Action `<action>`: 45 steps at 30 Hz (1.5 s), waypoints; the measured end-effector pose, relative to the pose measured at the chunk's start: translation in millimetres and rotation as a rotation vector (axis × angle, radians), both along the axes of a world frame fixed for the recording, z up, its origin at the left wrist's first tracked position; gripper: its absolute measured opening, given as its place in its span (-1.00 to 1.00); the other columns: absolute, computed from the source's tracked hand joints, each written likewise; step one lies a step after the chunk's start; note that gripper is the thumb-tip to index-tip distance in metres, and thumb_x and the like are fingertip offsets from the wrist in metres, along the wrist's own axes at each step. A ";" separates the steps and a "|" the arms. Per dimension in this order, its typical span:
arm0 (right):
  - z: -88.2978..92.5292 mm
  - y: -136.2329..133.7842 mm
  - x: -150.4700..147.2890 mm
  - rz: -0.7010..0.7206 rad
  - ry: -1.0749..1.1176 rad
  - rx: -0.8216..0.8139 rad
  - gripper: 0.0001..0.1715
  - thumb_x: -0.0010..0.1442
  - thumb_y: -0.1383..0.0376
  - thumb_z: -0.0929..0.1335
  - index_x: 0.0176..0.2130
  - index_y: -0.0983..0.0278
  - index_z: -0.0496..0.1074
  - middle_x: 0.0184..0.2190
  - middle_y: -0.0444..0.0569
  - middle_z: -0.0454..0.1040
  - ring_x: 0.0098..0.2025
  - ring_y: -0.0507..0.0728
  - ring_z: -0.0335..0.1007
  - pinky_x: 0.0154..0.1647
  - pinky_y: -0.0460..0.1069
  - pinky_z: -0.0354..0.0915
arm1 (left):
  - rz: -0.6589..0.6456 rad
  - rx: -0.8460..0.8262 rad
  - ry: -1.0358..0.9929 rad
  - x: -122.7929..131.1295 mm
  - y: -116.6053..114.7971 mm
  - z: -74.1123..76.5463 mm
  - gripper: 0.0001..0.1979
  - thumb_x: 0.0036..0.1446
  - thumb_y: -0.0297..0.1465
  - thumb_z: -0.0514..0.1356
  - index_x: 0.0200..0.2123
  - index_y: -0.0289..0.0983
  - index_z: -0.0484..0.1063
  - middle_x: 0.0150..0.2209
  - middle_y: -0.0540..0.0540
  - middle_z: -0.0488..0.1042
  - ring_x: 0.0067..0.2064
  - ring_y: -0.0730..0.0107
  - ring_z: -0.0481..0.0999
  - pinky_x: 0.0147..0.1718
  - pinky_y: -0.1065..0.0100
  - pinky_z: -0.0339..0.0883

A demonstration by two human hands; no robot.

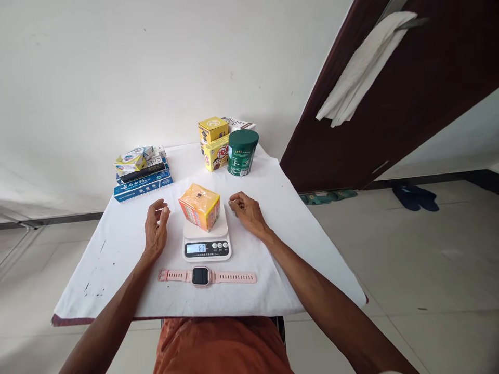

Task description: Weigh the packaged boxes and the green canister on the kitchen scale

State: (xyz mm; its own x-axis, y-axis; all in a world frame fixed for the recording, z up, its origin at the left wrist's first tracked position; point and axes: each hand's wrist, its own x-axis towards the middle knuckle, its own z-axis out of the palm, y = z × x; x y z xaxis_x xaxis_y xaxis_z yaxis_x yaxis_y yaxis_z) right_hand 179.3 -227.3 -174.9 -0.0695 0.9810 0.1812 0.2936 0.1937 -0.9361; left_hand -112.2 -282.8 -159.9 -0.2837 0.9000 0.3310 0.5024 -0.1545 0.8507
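Observation:
An orange and yellow box in clear wrap (199, 206) rests at an angle on the white kitchen scale (206, 232), whose lit display reads 163. To the left of the scale, my left hand (156, 228) is loosely curled above the cloth, thumb apart from the fingers and nothing in it. My right hand (248, 213) lies on the other side of the box, fingers bent and relaxed, also holding nothing. Neither hand touches the box. A pink smartwatch (200, 276) is stretched out flat in front of the scale.
Stacked blue, black and yellow boxes (143, 185) occupy the table's back left. Yellow boxes (213, 131), a white box (240, 124) and a green lidded tub (241, 153) stand at the back. White cloth (312, 270) covers the table, which meets the wall behind.

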 end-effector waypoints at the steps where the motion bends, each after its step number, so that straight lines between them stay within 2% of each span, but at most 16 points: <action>1: -0.4 0.2 0.0 -0.004 -0.001 0.001 -0.74 0.20 0.09 0.32 -0.22 0.21 0.42 -0.49 -0.18 0.39 -0.46 0.05 0.31 -0.40 -0.03 0.27 | -0.034 0.031 0.028 3.3 -2.5 3.8 -0.35 0.31 0.11 0.07 0.23 -0.23 0.29 0.12 -0.28 0.47 0.00 0.10 0.56 0.01 0.01 0.43; 3: -0.8 0.4 0.0 -0.008 -0.004 0.000 -0.73 0.20 0.08 0.32 -0.22 0.21 0.42 -0.48 -0.17 0.40 -0.45 0.06 0.31 -0.41 -0.03 0.27 | -0.143 0.112 0.125 13.3 -7.2 15.5 -0.24 0.23 0.12 0.16 0.32 -0.21 0.18 0.19 -0.31 0.41 0.10 0.03 0.51 0.09 -0.05 0.39; 5: -1.0 0.6 0.1 -0.011 -0.003 0.000 -0.73 0.20 0.08 0.32 -0.23 0.21 0.42 -0.47 -0.16 0.41 -0.43 0.07 0.33 -0.41 -0.04 0.27 | -0.243 0.171 0.259 26.5 -9.1 30.9 -0.04 0.10 0.11 0.30 0.40 -0.20 0.04 0.28 -0.36 0.31 0.22 -0.07 0.42 0.18 -0.12 0.32; 7: -1.0 1.0 0.2 -0.013 0.000 0.001 -0.74 0.20 0.09 0.32 -0.23 0.21 0.42 -0.47 -0.15 0.41 -0.41 0.07 0.35 -0.40 -0.04 0.28 | -0.283 0.169 0.380 40.8 -7.0 47.0 0.14 -0.04 0.08 0.42 0.45 -0.19 -0.05 0.35 -0.40 0.21 0.32 -0.17 0.32 0.24 -0.19 0.26; 9: -1.1 1.7 0.1 -0.017 0.002 0.004 -0.76 0.19 0.10 0.32 -0.24 0.20 0.41 -0.47 -0.16 0.41 -0.41 0.07 0.35 -0.40 -0.04 0.28 | -0.282 0.113 0.463 53.3 -2.1 60.5 0.20 -0.12 0.05 0.47 0.45 -0.21 -0.05 0.37 -0.43 0.17 0.36 -0.25 0.26 0.24 -0.24 0.24; 13: -0.9 3.0 0.1 -0.021 0.002 0.013 -0.80 0.19 0.13 0.31 -0.26 0.19 0.40 -0.49 -0.18 0.41 -0.43 0.06 0.33 -0.38 -0.05 0.27 | -0.225 -0.011 0.552 69.0 5.6 75.7 0.08 -0.14 -0.03 0.48 0.37 -0.23 0.11 0.28 -0.39 0.34 0.27 -0.27 0.40 0.17 -0.20 0.35; 17: 0.0 3.4 1.2 -0.019 0.001 0.031 -0.81 0.19 0.14 0.30 -0.26 0.20 0.40 -0.51 -0.19 0.41 -0.44 0.06 0.32 -0.35 -0.04 0.25 | -0.163 -0.010 0.553 77.7 13.8 88.5 -0.17 -0.16 -0.12 0.47 0.18 -0.20 0.30 0.08 -0.23 0.53 0.05 -0.10 0.57 0.03 -0.02 0.46; 19: 0.4 3.4 2.3 -0.026 -0.001 0.041 -0.82 0.19 0.15 0.31 -0.26 0.20 0.40 -0.51 -0.20 0.40 -0.44 0.06 0.32 -0.33 -0.04 0.24 | -0.140 -0.012 0.534 84.4 26.8 98.1 -0.22 -0.14 -0.10 0.46 0.13 -0.20 0.32 0.00 -0.19 0.56 -0.03 -0.03 0.59 -0.02 0.04 0.47; 22: 1.0 3.2 3.9 -0.023 0.004 0.052 -0.81 0.20 0.16 0.31 -0.25 0.21 0.42 -0.50 -0.19 0.42 -0.43 0.06 0.33 -0.31 -0.04 0.24 | -0.112 0.029 0.525 100.1 62.2 108.7 -0.21 -0.12 -0.06 0.44 0.13 -0.24 0.30 0.01 -0.21 0.55 0.00 -0.03 0.58 0.01 0.05 0.44; 25: 1.5 3.0 4.4 -0.027 0.020 0.049 -0.82 0.21 0.17 0.31 -0.24 0.21 0.43 -0.49 -0.19 0.43 -0.44 0.05 0.33 -0.31 -0.04 0.24 | -0.096 0.032 0.523 117.7 106.6 104.3 -0.22 -0.13 -0.09 0.45 0.11 -0.25 0.29 0.01 -0.23 0.54 0.03 -0.05 0.57 0.01 0.07 0.42; 28: 1.2 3.7 4.1 -0.028 0.041 0.032 -0.83 0.22 0.16 0.31 -0.25 0.20 0.41 -0.52 -0.21 0.41 -0.46 0.05 0.32 -0.35 -0.05 0.23 | -0.094 -0.015 0.523 131.2 143.4 85.1 -0.24 -0.15 -0.11 0.47 0.09 -0.23 0.29 0.02 -0.26 0.54 0.06 -0.11 0.56 0.01 0.06 0.41; 30: 0.3 4.6 3.8 -0.022 0.044 0.037 -0.84 0.23 0.16 0.31 -0.26 0.19 0.40 -0.52 -0.21 0.40 -0.46 0.05 0.32 -0.37 -0.05 0.22 | -0.089 -0.035 0.524 137.6 159.1 70.2 -0.23 -0.14 -0.10 0.47 0.09 -0.22 0.29 0.05 -0.29 0.53 0.09 -0.15 0.55 0.03 0.04 0.40; 33: -1.1 5.7 3.6 -0.023 0.040 0.047 -0.85 0.24 0.16 0.31 -0.26 0.18 0.40 -0.53 -0.22 0.39 -0.48 0.05 0.30 -0.38 -0.05 0.21 | -0.077 -0.042 0.512 145.2 171.1 54.2 -0.21 -0.12 -0.11 0.47 0.13 -0.22 0.25 0.10 -0.34 0.50 0.13 -0.17 0.53 0.04 0.01 0.40; 35: -1.5 6.0 3.8 -0.025 0.046 0.040 -0.85 0.25 0.16 0.31 -0.26 0.17 0.40 -0.54 -0.23 0.38 -0.49 0.05 0.29 -0.39 -0.05 0.22 | -0.071 -0.044 0.497 149.2 175.0 49.8 -0.20 -0.10 -0.10 0.46 0.15 -0.21 0.23 0.13 -0.35 0.48 0.15 -0.17 0.53 0.04 0.00 0.41; 45: 0.8 5.1 4.4 -0.018 0.059 0.012 -0.83 0.24 0.14 0.31 -0.27 0.18 0.40 -0.55 -0.22 0.35 -0.50 0.06 0.28 -0.41 -0.05 0.23 | -0.047 -0.083 0.483 150.2 191.8 48.3 -0.11 -0.06 -0.04 0.48 0.20 -0.25 0.15 0.19 -0.42 0.39 0.21 -0.23 0.46 0.09 -0.07 0.38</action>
State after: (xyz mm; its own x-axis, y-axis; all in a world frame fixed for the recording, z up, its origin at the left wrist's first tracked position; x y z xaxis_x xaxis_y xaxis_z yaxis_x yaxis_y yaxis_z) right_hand 183.7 -222.3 -174.1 -0.0410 0.9796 0.1966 0.2417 0.2007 -0.9494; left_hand 38.0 -91.0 -111.5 -0.0743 0.9369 0.3417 0.8366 -0.1280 0.5327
